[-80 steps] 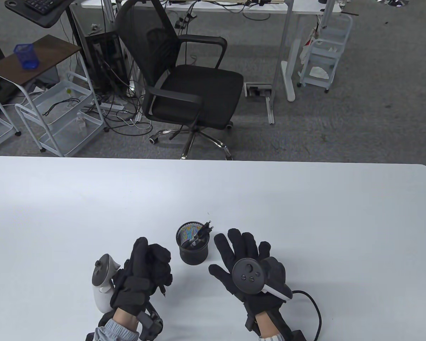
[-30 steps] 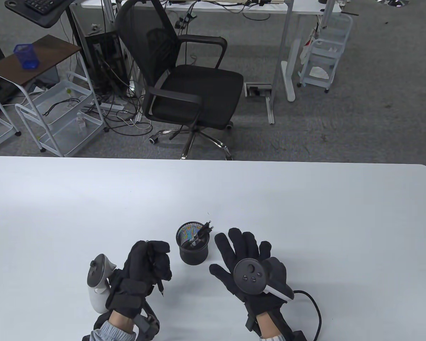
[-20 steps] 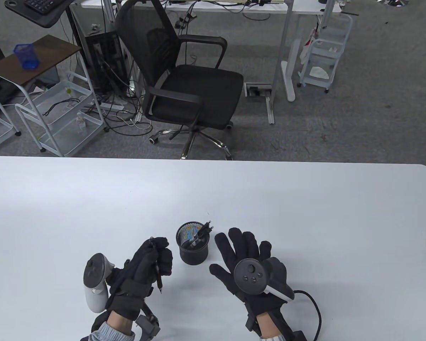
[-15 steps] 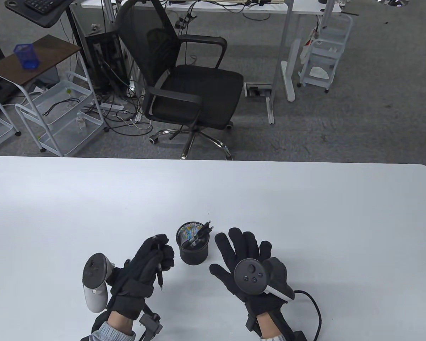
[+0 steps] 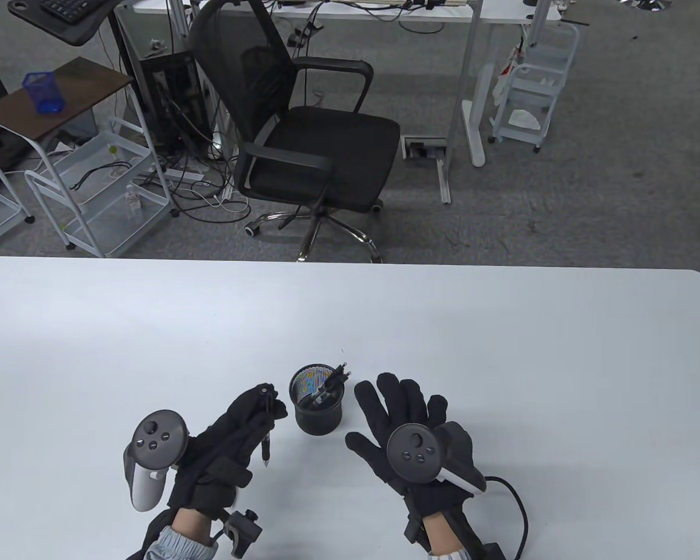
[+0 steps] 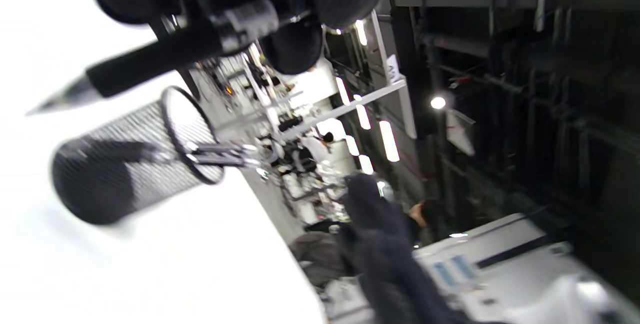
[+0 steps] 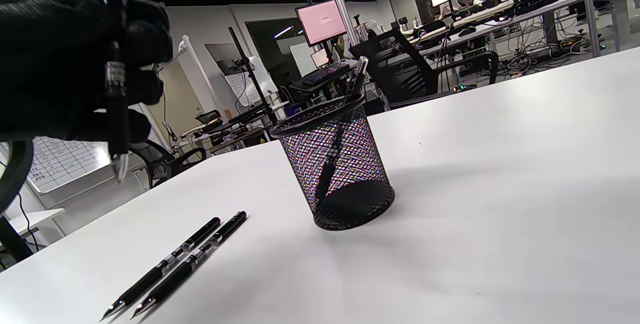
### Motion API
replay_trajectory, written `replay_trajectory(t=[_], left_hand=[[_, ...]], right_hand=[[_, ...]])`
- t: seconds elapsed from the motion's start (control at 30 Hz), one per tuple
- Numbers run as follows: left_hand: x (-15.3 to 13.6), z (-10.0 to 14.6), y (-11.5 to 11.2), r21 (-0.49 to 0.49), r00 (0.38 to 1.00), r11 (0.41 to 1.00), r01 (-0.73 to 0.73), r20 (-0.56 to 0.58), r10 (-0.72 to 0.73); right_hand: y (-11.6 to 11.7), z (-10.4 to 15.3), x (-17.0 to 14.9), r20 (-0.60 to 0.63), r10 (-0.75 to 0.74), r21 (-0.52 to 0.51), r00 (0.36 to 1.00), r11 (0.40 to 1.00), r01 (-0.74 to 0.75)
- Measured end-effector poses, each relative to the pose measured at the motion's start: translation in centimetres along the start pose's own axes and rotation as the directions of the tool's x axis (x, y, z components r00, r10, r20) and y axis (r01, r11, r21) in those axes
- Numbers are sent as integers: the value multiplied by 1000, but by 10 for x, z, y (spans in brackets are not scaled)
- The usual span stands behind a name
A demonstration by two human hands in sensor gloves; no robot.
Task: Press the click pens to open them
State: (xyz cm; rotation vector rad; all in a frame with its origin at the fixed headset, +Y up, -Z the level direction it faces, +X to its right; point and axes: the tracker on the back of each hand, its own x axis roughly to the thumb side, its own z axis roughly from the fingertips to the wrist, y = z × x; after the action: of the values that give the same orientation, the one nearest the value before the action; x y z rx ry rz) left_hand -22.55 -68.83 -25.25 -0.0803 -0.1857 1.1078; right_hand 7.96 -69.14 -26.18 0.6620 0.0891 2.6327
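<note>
My left hand (image 5: 255, 415) grips a black click pen (image 5: 266, 434) just left of the black mesh pen cup (image 5: 319, 415), with the pen's tip pointing down over the table. In the left wrist view the pen (image 6: 150, 60) crosses the top left under my fingers, above the cup (image 6: 125, 174). Pens (image 5: 331, 382) stand in the cup. My right hand (image 5: 398, 402) lies flat with fingers spread, right of the cup. In the right wrist view two black pens (image 7: 172, 263) lie side by side on the table before the cup (image 7: 336, 169); the table view hides them.
The white table (image 5: 501, 350) stretches wide beyond the cup. A cable (image 5: 519, 507) trails from my right wrist near the front edge. A black office chair (image 5: 303, 140) and white carts (image 5: 93, 192) stand on the floor behind the table.
My left hand has rolled over so its tracker faces up, and it has carried the pen forward and closer to the cup. The right hand has stayed put.
</note>
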Motion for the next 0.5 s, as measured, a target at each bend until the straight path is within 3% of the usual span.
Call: replay_trajectory(t=[0.17, 0.3, 0.5], left_hand=[[-4, -8, 0, 31, 955, 963, 267, -139, -260], [-16, -20, 9, -15, 846, 889, 458, -299, -441], [-49, -32, 27, -116, 686, 815, 568, -480, -547]], right_hand=[[-1, 1, -1, 0, -5, 0, 1000, 1000, 5], [-1, 1, -1, 6, -9, 1, 1000, 1000, 9], [-1, 1, 0, 15, -13, -2, 1000, 1000, 13]])
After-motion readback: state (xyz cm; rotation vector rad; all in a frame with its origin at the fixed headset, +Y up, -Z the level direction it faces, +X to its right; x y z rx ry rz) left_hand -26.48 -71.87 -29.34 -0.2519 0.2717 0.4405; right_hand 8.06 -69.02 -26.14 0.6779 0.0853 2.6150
